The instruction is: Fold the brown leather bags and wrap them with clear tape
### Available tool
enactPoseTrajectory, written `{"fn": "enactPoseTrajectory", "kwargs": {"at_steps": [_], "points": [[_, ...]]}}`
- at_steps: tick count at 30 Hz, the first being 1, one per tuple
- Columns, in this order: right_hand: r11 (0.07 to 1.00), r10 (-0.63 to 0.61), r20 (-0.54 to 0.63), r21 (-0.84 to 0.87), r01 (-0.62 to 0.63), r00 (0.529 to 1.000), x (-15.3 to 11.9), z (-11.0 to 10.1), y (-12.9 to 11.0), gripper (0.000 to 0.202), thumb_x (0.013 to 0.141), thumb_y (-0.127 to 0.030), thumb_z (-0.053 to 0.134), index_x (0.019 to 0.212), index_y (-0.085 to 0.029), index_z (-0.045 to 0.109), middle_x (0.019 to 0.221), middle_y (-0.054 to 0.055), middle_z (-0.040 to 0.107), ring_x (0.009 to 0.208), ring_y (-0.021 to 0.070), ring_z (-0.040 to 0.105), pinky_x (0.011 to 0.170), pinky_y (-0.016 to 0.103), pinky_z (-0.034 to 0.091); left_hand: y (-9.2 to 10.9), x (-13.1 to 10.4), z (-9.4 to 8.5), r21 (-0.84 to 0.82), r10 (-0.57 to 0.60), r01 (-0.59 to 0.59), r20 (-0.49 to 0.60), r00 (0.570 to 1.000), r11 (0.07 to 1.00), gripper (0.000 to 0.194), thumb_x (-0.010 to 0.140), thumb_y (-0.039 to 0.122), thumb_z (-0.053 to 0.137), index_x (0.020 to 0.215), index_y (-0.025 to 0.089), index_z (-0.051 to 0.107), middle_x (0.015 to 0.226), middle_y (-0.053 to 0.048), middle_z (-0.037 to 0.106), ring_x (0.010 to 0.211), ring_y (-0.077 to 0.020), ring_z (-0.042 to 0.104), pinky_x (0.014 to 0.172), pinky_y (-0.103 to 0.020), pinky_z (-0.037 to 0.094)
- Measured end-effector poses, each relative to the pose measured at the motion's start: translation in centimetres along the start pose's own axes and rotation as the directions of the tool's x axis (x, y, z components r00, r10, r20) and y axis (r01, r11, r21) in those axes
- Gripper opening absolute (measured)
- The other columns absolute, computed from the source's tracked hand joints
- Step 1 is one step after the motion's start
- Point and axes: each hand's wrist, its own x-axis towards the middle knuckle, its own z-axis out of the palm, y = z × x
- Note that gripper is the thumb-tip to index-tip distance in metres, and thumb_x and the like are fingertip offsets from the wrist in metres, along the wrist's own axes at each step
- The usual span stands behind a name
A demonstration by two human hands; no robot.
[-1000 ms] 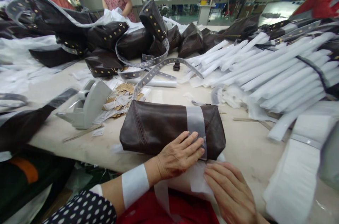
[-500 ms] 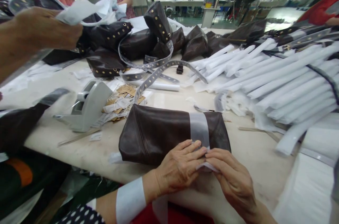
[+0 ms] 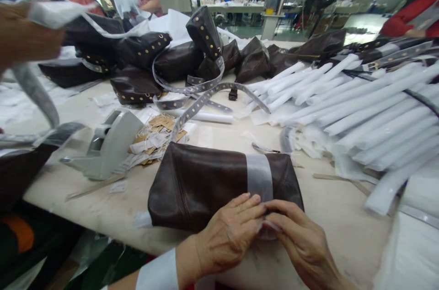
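Observation:
A dark brown leather handbag point(image 3: 212, 180) lies on its side on the table, near its front edge. A translucent whitish strip point(image 3: 259, 173) runs over the bag toward its right end. My left hand point(image 3: 228, 228) lies with outstretched fingers against the bag's lower edge, its fingertips touching the strip. Beside it, my right hand point(image 3: 300, 233) pinches the strip's loose end between thumb and fingers. The fingertips of both hands nearly meet there. Behind the bag arches a studded strap point(image 3: 206, 98) wrapped in clear film.
A tape dispenser point(image 3: 111, 143) and a heap of paper tags point(image 3: 156, 139) are to the left. White paper rolls point(image 3: 370, 107) are piled at right. More brown bags point(image 3: 178, 59) line the back. A co-worker's hand point(image 3: 30, 38) reaches in at upper left, holding white material.
The co-worker's hand at upper left has moved left with the white material. My hands stay at the strip with only slight movement. The whole view has shifted a little.

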Motion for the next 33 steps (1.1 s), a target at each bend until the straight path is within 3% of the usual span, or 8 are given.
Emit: {"fn": "enactPoseTrajectory", "kwargs": {"at_steps": [6,11,14,17,20,23,26,33], "points": [[0.992,0.120,-0.014,-0.031,-0.121,0.993,-0.6,0.7,0.3,0.021,0.089,-0.022,0.047,0.080,-0.021,0.065,0.089,0.006,0.063,0.078,0.0138,0.065,0.063,0.018,0.054,0.2,0.4,-0.2,-0.069,-0.079,0.075,-0.066,0.995,0.995,0.025,0.090,0.004,0.032,0.094,0.010,0.055,0.094,-0.008,0.060,0.111,-0.0158,0.054,0.103,-0.034,0.045],[0.973,0.224,-0.058,-0.049,-0.226,0.973,-0.5,1.5,0.1,0.025,0.090,-0.028,0.047,0.071,-0.022,0.063,0.085,0.005,0.060,0.074,0.0138,0.062,0.059,0.020,0.052,0.3,0.3,0.3,-0.140,-0.115,0.092,-0.164,0.980,0.986,0.020,0.084,-0.002,0.035,0.089,0.009,0.052,0.094,-0.012,0.055,0.118,-0.0216,0.048,0.100,-0.035,0.048],[0.965,0.251,-0.070,-0.061,-0.255,0.965,-0.3,1.8,0.0,0.028,0.091,-0.029,0.045,0.069,-0.021,0.060,0.081,0.004,0.059,0.071,0.0134,0.061,0.059,0.021,0.051,0.5,0.0,0.2,-0.127,-0.163,0.139,-0.206,0.965,0.982,0.019,0.085,0.002,0.040,0.100,0.006,0.051,0.101,-0.015,0.054,0.122,-0.0242,0.044,0.099,-0.039,0.048],[0.960,0.266,-0.079,-0.066,-0.271,0.961,-0.1,2.0,-0.1,0.030,0.091,-0.032,0.045,0.067,-0.021,0.059,0.079,0.004,0.058,0.070,0.0133,0.060,0.058,0.021,0.050,0.8,-0.3,-0.2,-0.013,-0.043,0.041,-0.247,0.968,0.999,0.027,0.087,0.008,0.040,0.111,0.006,0.052,0.106,-0.014,0.055,0.111,-0.0236,0.048,0.091,-0.040,0.051],[0.955,0.286,-0.082,-0.061,-0.291,0.955,-0.1,2.1,-0.1,0.033,0.092,-0.034,0.044,0.064,-0.021,0.057,0.078,0.003,0.058,0.067,0.0129,0.060,0.056,0.022,0.049,0.8,-0.6,-0.4,0.136,0.140,-0.117,-0.176,0.974,0.984,0.029,0.089,0.009,0.036,0.108,0.006,0.058,0.099,-0.010,0.060,0.097,-0.0196,0.053,0.084,-0.034,0.050],[0.948,0.312,-0.081,-0.045,-0.316,0.947,0.0,2.2,-0.2,0.034,0.092,-0.035,0.044,0.062,-0.021,0.055,0.077,0.003,0.058,0.066,0.0126,0.059,0.055,0.022,0.048,0.7,-0.7,-0.3,0.224,0.216,-0.198,-0.059,0.975,0.954,0.030,0.091,0.009,0.035,0.106,0.005,0.060,0.103,-0.011,0.061,0.102,-0.0202,0.053,0.086,-0.032,0.048],[0.944,0.326,-0.089,-0.017,-0.329,0.941,0.1,2.3,-0.1,0.036,0.092,-0.036,0.044,0.061,-0.021,0.054,0.076,0.003,0.057,0.067,0.0124,0.058,0.058,0.022,0.048,0.6,-0.6,0.0,0.276,0.217,-0.208,0.000,0.976,0.938,0.030,0.091,0.009,0.036,0.109,0.004,0.060,0.111,-0.012,0.060,0.111,-0.0229,0.050,0.092,-0.035,0.045],[0.924,0.383,-0.066,0.050,-0.380,0.921,-0.1,2.2,-0.3,0.035,0.091,-0.036,0.045,0.062,-0.021,0.057,0.079,0.003,0.058,0.070,0.0131,0.059,0.063,0.023,0.047,0.5,-0.7,0.2,0.281,0.182,-0.181,0.025,0.983,0.942,0.029,0.092,0.010,0.037,0.111,0.006,0.058,0.115,-0.013,0.059,0.114,-0.0225,0.051,0.094,-0.035,0.045]]}}
